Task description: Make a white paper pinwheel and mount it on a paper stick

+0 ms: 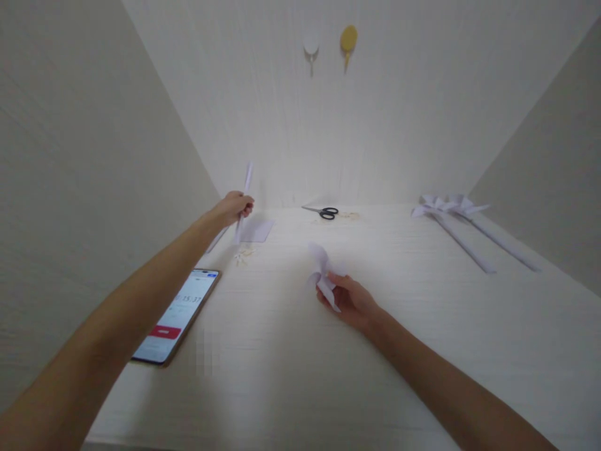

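Two assembled, one in parts

Your right hand (354,304) pinches a paper pinwheel head (322,270) over the desk (282,388). Farther out, your left hand (236,207) grips a rolled paper stick (248,177); the two are apart, so this piece appears unfinished. At far right, two stick-mounted pinwheels (434,203) lie apparently complete.

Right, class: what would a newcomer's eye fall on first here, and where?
Probably the paper pinwheel in the right hand, near the picture's middle, and the lit phone at left, partly behind the left forearm. Next, perhaps, the yellow hook high on the back wall and the two pinwheels with sticks lying at the right.
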